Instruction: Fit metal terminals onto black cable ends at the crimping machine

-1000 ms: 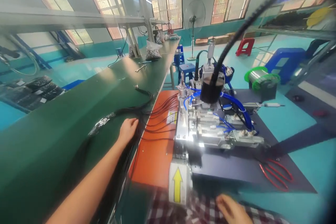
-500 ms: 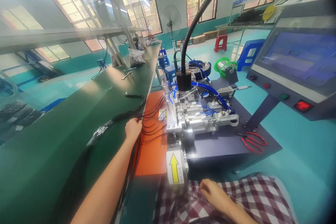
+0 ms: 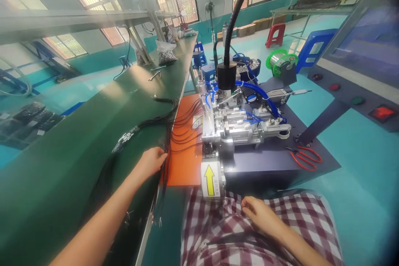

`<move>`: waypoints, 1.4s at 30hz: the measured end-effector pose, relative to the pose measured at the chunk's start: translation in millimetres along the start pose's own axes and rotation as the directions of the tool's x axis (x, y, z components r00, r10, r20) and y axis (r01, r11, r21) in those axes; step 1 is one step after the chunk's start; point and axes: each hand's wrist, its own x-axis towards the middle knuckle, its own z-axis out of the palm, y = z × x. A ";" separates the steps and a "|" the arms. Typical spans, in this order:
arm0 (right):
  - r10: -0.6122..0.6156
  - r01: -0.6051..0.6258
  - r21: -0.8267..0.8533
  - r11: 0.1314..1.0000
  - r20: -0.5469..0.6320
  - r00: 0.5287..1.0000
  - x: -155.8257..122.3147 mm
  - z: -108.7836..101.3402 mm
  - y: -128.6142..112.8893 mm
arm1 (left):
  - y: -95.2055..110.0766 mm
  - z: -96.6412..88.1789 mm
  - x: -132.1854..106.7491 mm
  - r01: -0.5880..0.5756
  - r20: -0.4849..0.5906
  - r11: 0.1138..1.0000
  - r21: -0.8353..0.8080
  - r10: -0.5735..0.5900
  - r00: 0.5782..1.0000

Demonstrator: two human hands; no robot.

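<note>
My left hand [image 3: 153, 160] is at the edge of the green bench, its fingers closed around part of a bundle of black cables [image 3: 167, 143]. Several of these cables run from the bundle across an orange plate [image 3: 183, 170] into a metal machine [image 3: 237, 133]. Another bunch of black cables with pale, shiny ends [image 3: 124, 138] lies on the bench left of that hand. Over the checkered cloth on my lap [image 3: 218, 232] rests my right hand [image 3: 256, 211], fingers loosely curled with nothing visible in them.
Red-handled cutters [image 3: 307, 158] lie on the machine's dark base. A screen panel [image 3: 368, 62] stands at right, and a black flexible hose [image 3: 232, 20] hangs over the machine. A block with a yellow arrow [image 3: 209, 179] juts toward my lap. A bag of small parts [image 3: 166, 53] sits farther along the bench.
My left hand has shifted toward me along the cable bundle. My right hand stays over my lap, still curled. The camera view has turned slightly left and down.
</note>
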 end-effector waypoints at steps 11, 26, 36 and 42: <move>-0.030 0.033 -0.038 0.999 0.088 0.996 13.2 -10.7 -43.2 | -14.6 8.5 9.5 -0.273 -0.007 0.952 0.141 0.277 0.961; -0.010 0.005 0.026 1.000 0.198 0.980 -26.1 -64.2 -97.2 | 17.5 -22.0 8.7 -0.873 0.082 0.395 0.285 0.898 0.433; -0.039 0.117 0.367 0.923 -0.213 0.976 6.3 -89.3 -148.5 | 48.9 46.6 -23.7 -0.876 -0.119 0.363 0.316 0.932 0.343; -0.059 0.135 0.434 0.891 -0.184 0.981 -2.2 -92.5 -149.4 | 87.1 41.5 -53.8 -0.928 -0.001 0.362 -0.090 0.932 0.363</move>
